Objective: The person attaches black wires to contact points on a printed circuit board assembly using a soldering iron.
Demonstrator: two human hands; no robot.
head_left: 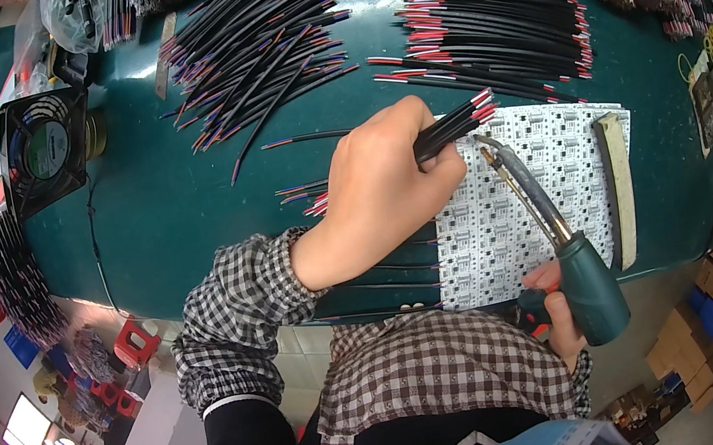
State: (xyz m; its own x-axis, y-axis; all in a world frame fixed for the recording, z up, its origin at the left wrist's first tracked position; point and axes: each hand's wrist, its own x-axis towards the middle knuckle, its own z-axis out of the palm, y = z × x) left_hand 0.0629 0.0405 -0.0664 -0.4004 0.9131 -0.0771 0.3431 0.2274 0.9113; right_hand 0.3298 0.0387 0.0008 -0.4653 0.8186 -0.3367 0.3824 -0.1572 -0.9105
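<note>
My left hand (374,186) is closed around a bundle of black cables (447,132) whose red and white wire ends stick out to the right. It hovers over the left part of a white sheet of circuit boards (520,232). With my right hand (562,320) I grip a green soldering gun (596,295), partly hidden by its body. The gun's metal tip (487,152) points up and away, just below the bundle's ends; whether they touch I cannot tell. Several cables leave the sheet's left edge, and more loose cable ends (304,195) show beside my left hand.
A pale bar (620,190) lies along the sheet's right edge. Farther back are a pile of black cables (252,60) and a red-ended cable stack (492,17). A small black fan (48,148) stands at the left, and a solder-stained tray (710,108) at the right.
</note>
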